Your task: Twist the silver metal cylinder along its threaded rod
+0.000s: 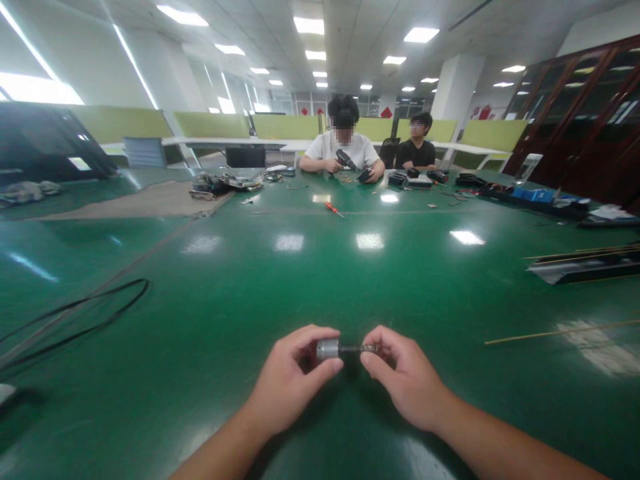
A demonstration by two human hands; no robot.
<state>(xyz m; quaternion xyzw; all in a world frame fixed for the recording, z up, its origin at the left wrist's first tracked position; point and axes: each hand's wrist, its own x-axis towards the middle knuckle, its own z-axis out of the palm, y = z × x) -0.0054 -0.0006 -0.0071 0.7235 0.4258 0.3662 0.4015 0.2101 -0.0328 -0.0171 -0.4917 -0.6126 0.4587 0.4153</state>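
Observation:
Between my hands, just over the green table, is a short silver metal cylinder with a thin dark shaft pointing right. The piece lies level, and I cannot make out exactly what kind of part it is. My left hand grips the cylinder between thumb and fingers. At the other end, my right hand pinches the tip of the shaft, where a small brownish metal bit shows at the fingertips. My curled right fingers hide the rest of that end.
An orange screwdriver lies farther off. Across the table a person in white holds a power drill; another person sits beside. A black cable loop is at left, thin sticks and a metal channel at right.

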